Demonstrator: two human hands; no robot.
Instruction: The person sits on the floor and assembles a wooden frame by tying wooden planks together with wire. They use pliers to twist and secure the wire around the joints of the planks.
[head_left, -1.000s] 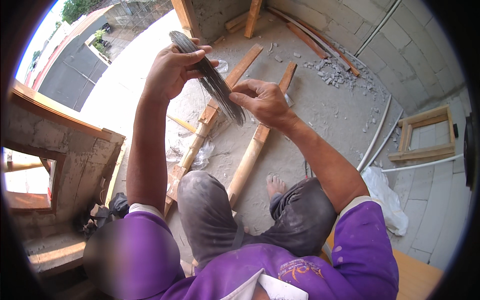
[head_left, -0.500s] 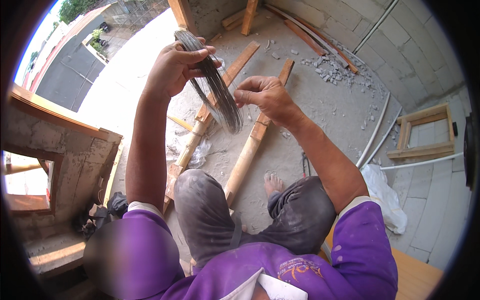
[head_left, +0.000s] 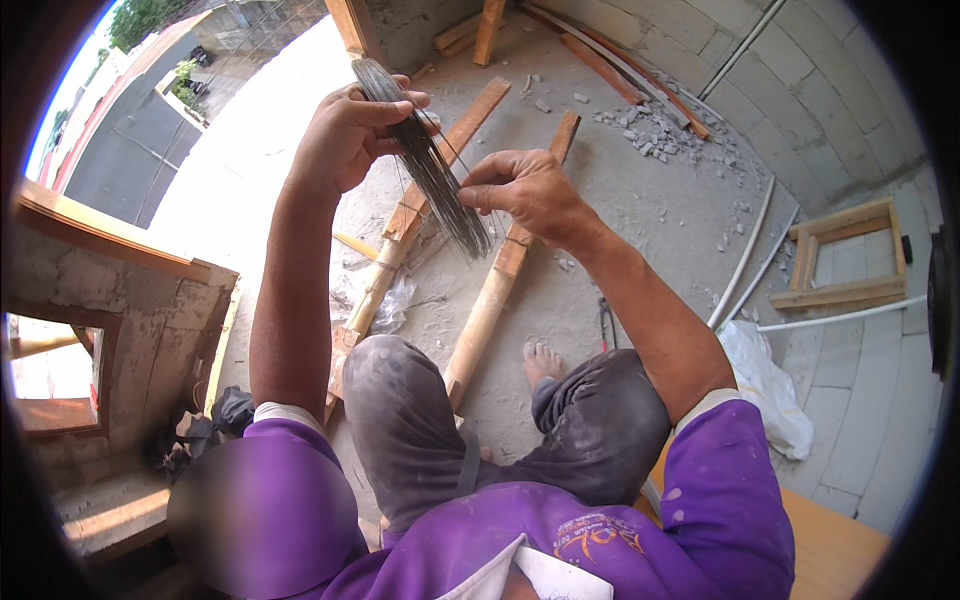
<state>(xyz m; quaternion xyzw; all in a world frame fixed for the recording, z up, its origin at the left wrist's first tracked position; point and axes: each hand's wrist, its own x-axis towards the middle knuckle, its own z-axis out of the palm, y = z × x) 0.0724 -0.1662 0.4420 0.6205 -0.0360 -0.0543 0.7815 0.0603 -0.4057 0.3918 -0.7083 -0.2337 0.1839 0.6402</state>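
A coil of thin dark wire [head_left: 432, 172] is held up in front of me, its lower end hanging down to the right. My left hand [head_left: 362, 128] is closed round the coil's upper part, thumb across the front. At the coil's right side, my right hand [head_left: 527, 193] pinches with thumb and forefinger at a fine strand by the coil's edge. The strand is too thin to follow clearly. Below the coil, two long wooden poles with squared ends, a left pole [head_left: 372, 295] and a right pole [head_left: 483, 312], lie on the dusty floor.
Red-handled pliers [head_left: 605, 325] lie near my bare foot [head_left: 542, 362]. Broken rubble [head_left: 650, 135] and long boards [head_left: 605, 68] lie along the block wall. To the right are a wooden frame [head_left: 842, 297], white pipes [head_left: 748, 255] and a white sack [head_left: 765, 395]. Clear plastic [head_left: 395, 303] lies by the left pole.
The coil has turned slightly and looks narrower. My right hand has shifted a little left, closer against the coil's edge. My left hand keeps its hold.
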